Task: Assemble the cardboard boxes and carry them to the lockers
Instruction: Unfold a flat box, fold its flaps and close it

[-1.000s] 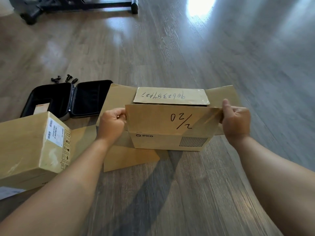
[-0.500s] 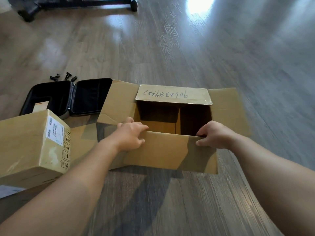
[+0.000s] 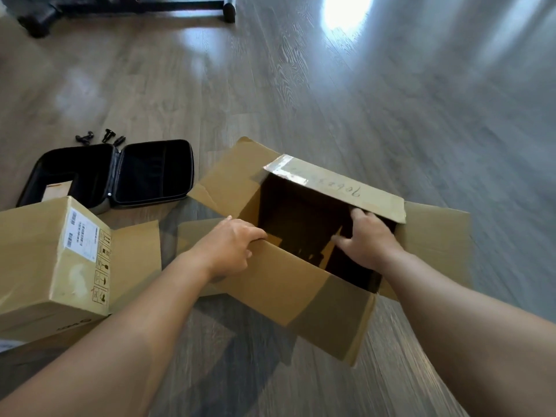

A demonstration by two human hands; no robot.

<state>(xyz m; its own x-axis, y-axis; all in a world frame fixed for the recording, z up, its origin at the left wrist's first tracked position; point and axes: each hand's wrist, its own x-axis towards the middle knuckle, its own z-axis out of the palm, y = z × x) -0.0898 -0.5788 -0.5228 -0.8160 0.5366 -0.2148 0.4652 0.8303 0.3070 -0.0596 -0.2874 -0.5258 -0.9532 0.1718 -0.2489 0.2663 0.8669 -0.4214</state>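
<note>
Box position: the open cardboard box (image 3: 288, 284) stands on the wooden floor (image 3: 391, 100), directly in front of the person, turned so that one corner points to about 5 o'clock.
Long axis: it runs from about 10 o'clock to 4 o'clock across the view.
Flaps: all stand open; the far flap (image 3: 337, 188) with handwriting lies at 12 o'clock from the hands, the right flap (image 3: 436, 236) is spread flat at 3 o'clock.
Left hand (image 3: 228, 248): it grips the upper edge of the near wall, fingers curled over the edge into the box, thumb side outside.
Right hand (image 3: 367, 242): it reaches inside the opening, fingers stretched and a little apart; they point to 11 o'clock, near the underside of the far flap. It seems to hold nothing, but whether it touches the inner wall I cannot tell.
Nearer hand: the right hand is nearer to the far flap.
Second box: a closed cardboard box (image 3: 51, 254) lies at 9 o'clock, just beside the open one.
</note>
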